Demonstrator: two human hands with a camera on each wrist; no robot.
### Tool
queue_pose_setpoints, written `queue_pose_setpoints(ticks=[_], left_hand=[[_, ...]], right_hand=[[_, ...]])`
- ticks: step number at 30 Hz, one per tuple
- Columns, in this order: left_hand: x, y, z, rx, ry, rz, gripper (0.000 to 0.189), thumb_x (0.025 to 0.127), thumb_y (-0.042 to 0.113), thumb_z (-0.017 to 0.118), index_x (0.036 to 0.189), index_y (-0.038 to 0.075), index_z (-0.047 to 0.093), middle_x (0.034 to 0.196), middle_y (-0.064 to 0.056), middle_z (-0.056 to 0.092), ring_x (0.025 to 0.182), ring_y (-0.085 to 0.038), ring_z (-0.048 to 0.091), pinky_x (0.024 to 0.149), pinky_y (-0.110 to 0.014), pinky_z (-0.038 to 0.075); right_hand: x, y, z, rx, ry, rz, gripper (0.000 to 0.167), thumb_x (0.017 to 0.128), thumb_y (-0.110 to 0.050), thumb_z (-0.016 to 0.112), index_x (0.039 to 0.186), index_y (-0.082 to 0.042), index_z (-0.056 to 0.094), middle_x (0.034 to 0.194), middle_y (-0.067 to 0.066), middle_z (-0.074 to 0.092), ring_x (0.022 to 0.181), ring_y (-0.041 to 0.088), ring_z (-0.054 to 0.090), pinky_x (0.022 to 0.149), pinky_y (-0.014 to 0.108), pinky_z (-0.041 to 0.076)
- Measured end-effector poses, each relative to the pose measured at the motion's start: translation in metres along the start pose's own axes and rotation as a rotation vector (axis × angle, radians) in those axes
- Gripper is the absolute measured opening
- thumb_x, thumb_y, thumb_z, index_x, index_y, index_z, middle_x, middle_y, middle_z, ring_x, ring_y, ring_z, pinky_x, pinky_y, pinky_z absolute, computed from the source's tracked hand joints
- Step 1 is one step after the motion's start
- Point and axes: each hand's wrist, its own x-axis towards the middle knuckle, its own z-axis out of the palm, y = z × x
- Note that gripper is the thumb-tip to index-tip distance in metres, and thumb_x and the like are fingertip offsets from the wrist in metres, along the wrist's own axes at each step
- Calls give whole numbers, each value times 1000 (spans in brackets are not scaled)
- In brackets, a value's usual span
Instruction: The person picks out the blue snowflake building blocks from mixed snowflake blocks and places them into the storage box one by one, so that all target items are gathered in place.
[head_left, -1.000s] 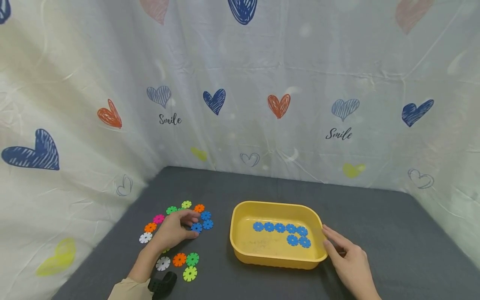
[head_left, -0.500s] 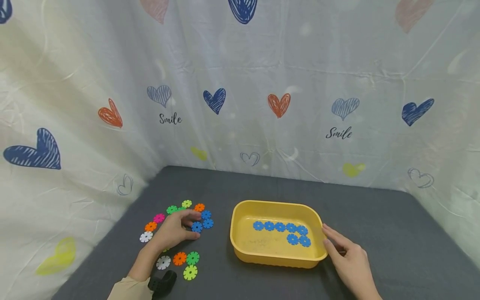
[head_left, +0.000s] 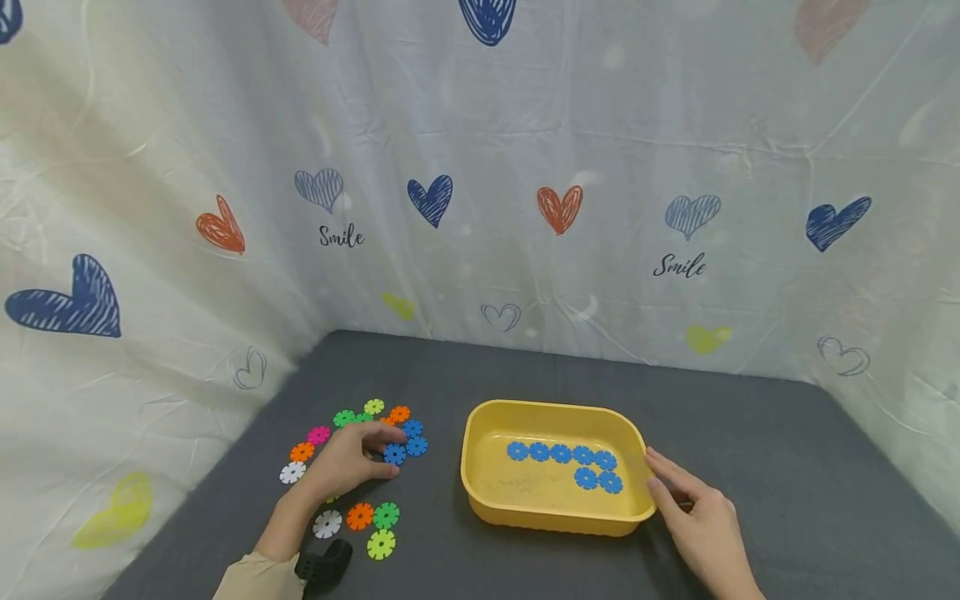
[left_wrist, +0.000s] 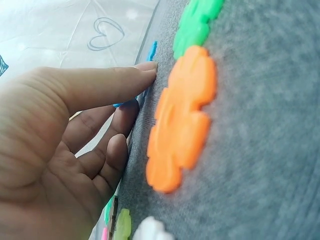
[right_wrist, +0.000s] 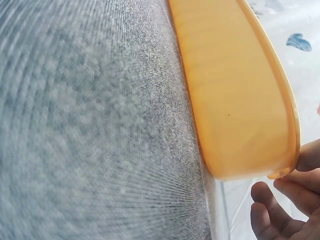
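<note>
My left hand (head_left: 352, 457) is over the left group of notched plastic discs. Its thumb and curved fingers pinch a blue snowflake disc (head_left: 393, 454), while a second blue disc (head_left: 417, 446) lies just right of the fingertips. In the left wrist view, the thumb (left_wrist: 112, 85) partly hides the blue pieces. At the right end of a yellow plastic tub (head_left: 555, 521), my right hand (head_left: 701, 521) grips the rim between thumb and fingers; the right wrist view has the tub wall (right_wrist: 235, 100) with the fingertips at its corner. Several blue discs (head_left: 561, 453) lie inside the tub.
Around the left hand lie more discs: pink (head_left: 318, 436), white (head_left: 292, 472), orange (head_left: 360, 516), green (head_left: 386, 515) and yellow-green (head_left: 381, 544). A heart-printed curtain (head_left: 495, 250) hangs behind the grey cloth-covered table (head_left: 600, 379).
</note>
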Motion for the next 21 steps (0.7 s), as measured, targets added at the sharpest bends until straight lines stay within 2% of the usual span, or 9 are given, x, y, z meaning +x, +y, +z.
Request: queue_pose_setpoints(ticks=[10, 21], left_hand=[[1, -2, -1, 10, -13, 12, 38, 77, 12, 85, 113, 17, 73, 109, 4, 68, 92, -20, 58, 79, -39, 50], [1, -3, -4, 13, -61, 6, 39, 77, 15, 86, 114, 15, 73, 106, 4, 67, 90, -20, 58, 75, -38, 50]], right_hand=[[0, -1, 0, -1, 6, -6, 39, 98, -28, 64, 134, -14, 63, 136, 1, 57, 89, 13, 66, 71, 23, 52], [0, 0, 1, -1, 13, -18, 38, 98, -28, 64, 133, -13, 64, 135, 1, 58, 86, 11, 66, 70, 23, 52]])
